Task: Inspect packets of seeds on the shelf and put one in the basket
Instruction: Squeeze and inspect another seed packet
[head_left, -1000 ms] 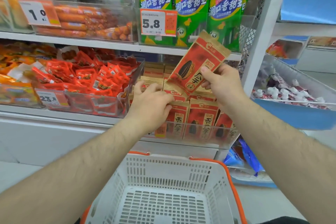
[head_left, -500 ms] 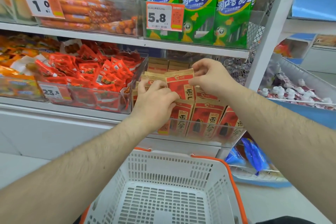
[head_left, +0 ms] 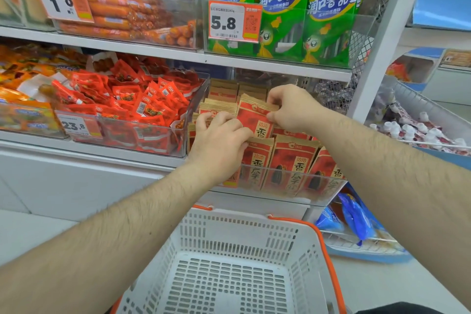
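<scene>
Where hands (head_left: 254, 125) overlap, packet (head_left: 254, 120) half-hidden

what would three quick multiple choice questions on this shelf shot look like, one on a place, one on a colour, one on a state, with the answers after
1. Where is the white basket relative to the bin of seed packets?
A. below and in front of it
B. on the shelf above it
C. behind the mesh panel

2. What colour is the basket's rim?
A. blue
B. orange
C. green

3. What is the right hand doing?
A. hanging free
B. pinching the top of a seed packet at the bin
C. resting flat on the basket

Answers:
1 A, the basket sits low in the view under the bin's clear front.
2 B, an orange edge runs along the white walls.
3 B, the thumb and fingers close on the packet's tan top edge while the left hand rests on the packets beside it.
</scene>
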The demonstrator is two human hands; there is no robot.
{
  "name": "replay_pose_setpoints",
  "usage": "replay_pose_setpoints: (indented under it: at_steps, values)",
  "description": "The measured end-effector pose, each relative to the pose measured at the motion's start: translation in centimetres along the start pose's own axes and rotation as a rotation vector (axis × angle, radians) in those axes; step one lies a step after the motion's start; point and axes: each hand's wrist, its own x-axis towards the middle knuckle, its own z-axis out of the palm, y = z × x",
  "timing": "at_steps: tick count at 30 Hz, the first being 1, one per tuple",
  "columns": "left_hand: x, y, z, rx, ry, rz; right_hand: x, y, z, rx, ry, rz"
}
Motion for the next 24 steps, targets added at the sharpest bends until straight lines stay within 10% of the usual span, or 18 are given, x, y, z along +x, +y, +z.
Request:
replay_pose_setpoints:
  at_steps: [24]
  values:
    - [-1.8,-0.5,0.3,0.059,0.077,-0.159,0.3,-1.8,1.2,-0.154,-0.164,-0.047]
